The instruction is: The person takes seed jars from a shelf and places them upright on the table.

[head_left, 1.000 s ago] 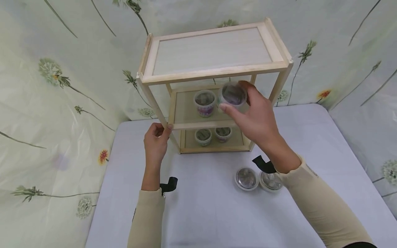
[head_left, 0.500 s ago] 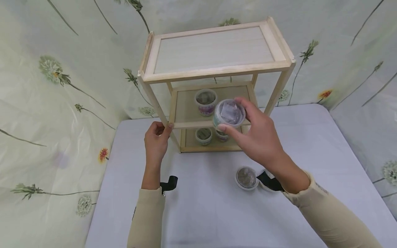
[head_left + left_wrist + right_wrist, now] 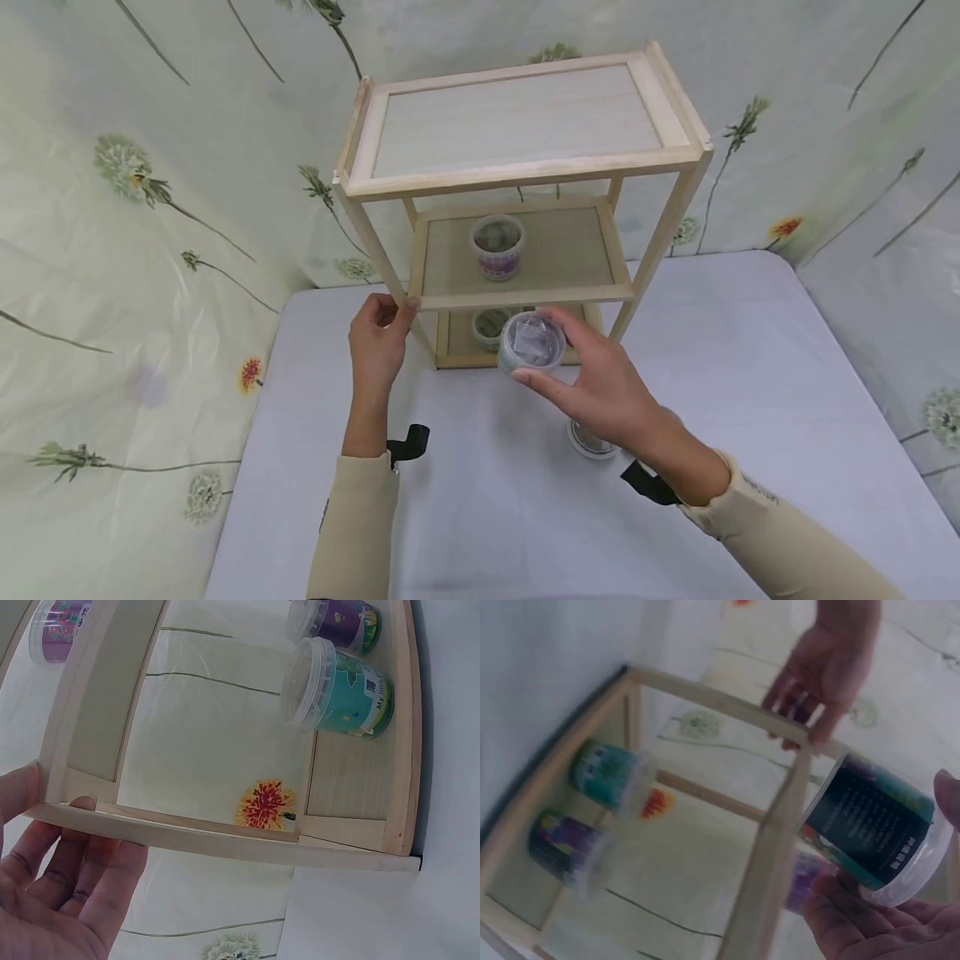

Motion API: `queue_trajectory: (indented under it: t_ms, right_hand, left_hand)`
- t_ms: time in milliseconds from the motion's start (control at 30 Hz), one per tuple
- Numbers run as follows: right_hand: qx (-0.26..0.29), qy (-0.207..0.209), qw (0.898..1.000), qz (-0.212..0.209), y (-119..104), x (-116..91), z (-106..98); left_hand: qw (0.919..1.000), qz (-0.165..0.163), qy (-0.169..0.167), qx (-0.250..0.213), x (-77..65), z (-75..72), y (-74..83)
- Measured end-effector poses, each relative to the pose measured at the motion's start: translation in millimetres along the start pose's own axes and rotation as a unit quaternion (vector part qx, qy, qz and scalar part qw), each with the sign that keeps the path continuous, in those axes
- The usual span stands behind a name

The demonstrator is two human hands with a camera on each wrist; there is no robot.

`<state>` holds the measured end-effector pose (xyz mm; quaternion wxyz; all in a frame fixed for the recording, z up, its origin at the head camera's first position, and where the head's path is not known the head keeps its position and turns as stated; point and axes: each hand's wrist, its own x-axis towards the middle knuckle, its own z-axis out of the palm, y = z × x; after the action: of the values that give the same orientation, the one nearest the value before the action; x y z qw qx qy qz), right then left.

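Observation:
My right hand (image 3: 611, 396) holds a small lidded plastic tub (image 3: 531, 340) between thumb and fingers, in front of the wooden shelf rack (image 3: 517, 302). A dark green label with white print shows on this tub (image 3: 866, 821) in the right wrist view. At the rack's front left post, my left hand (image 3: 381, 342) grips the wood, thumb at the middle shelf's corner. One purple-labelled tub (image 3: 498, 250) stands upright on that middle shelf. On the bottom shelf are a teal tub (image 3: 352, 694) and a purple tub (image 3: 345, 622), partly hidden in the head view by the held one.
Another lidded tub (image 3: 592, 442) sits on the white-covered table (image 3: 480, 517), partly behind my right wrist. Beside it, a further one is nearly all hidden by the arm. Flower-printed sheeting (image 3: 187, 167) hangs behind and at both sides of the rack.
My right hand has drawn the tub out from the middle shelf, toward me and down, and it now overlaps the bottom shelf in the head view. The left hand keeps its hold.

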<state>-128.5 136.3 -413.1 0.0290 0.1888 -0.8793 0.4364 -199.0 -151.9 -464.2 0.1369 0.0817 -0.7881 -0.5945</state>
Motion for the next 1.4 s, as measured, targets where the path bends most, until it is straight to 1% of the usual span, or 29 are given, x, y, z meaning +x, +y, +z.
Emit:
queue_trajectory:
  t_ms: [133,233,400,567,733,900,1000,1133,1267,1400]
  right_hand:
    - [-0.002,-0.025,1.0,-0.002,15,-5,16]
    - [-0.014,-0.04,0.999,-0.005,26,-9,28]
    - [-0.044,-0.059,0.997,-0.007,44,-18,45]
    - [-0.08,-0.078,0.993,-0.027,60,-26,56]
    - [-0.11,-0.095,0.988,-0.055,76,-32,64]
    - [-0.142,-0.112,0.981,-0.068,92,-40,70]
    - [-0.156,-0.115,0.978,-0.079,100,-43,71]
    - [-0.183,-0.122,0.969,-0.109,109,-44,74]
    - [-0.214,-0.127,0.959,-0.134,117,-47,75]
    - [-0.227,-0.124,0.955,-0.148,123,-51,76]
  left_hand:
    - [1.0,0.0,0.002,0.0,0.0,-0.6,0.0]
    - [1.0,-0.001,0.002,-0.001,0.0,-0.6,-0.1]
    - [1.0,-0.001,0.001,0.0,0.3,-0.2,-0.1]
    - [1.0,-0.001,-0.001,0.006,-0.3,-0.1,0.3]
    - [1.0,-0.001,0.0,0.005,-1.6,0.2,0.0]
    - [1.0,-0.006,-0.005,0.001,-2.7,1.0,-0.7]
    - [1.0,0.0,-0.003,0.005,-1.5,1.1,-0.4]
    - [0.9999,0.004,0.0,0.01,-0.4,0.5,0.8]
    - [1.0,-0.001,-0.003,0.008,-0.6,-0.2,1.1]
    - [1.0,-0.003,-0.004,0.006,-0.7,-0.4,1.1]
